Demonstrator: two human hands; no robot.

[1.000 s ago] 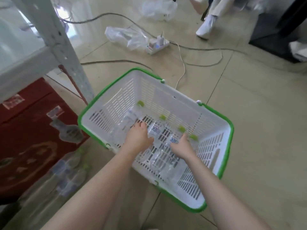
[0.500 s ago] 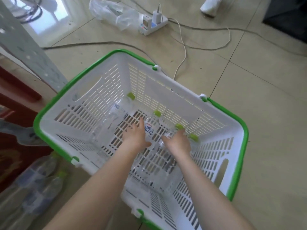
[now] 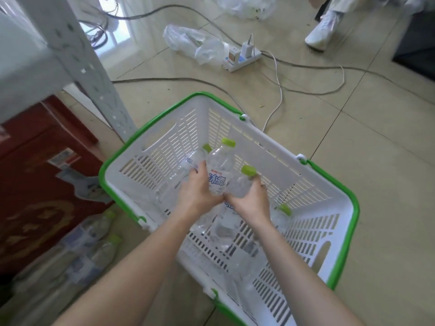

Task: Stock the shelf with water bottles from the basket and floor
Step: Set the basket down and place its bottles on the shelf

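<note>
my left hand point(image 3: 200, 192) is wrapped around the labelled bottle point(image 3: 220, 169), which stands nearly upright above the white basket point(image 3: 263, 147), and my right hand point(image 3: 249, 198) is curled round a second bottle point(image 3: 240, 183) whose green cap points up and to the right. the two hands sit tight against each other, so the bottles are pressed side by side; if i lift them like that they could knock together and one may slide out, since the clear plastic looks thin and smooth. a third bottle point(image 3: 190, 161) lies just behind my left fingers, and i think they touch it, though the view is too blurred to be sure; it could get dragged up and drop back. another bottle point(image 3: 281, 214) lies in the basket by my right wrist, and more bottles on the floor point(image 3: 94, 245) wait beside the red box point(image 3: 42, 175). the shelf post point(image 3: 89, 67) stands close on the left, so swinging up fast could clip it. the loose cable point(image 3: 277, 90) beyond the basket is a tripping risk.
</note>
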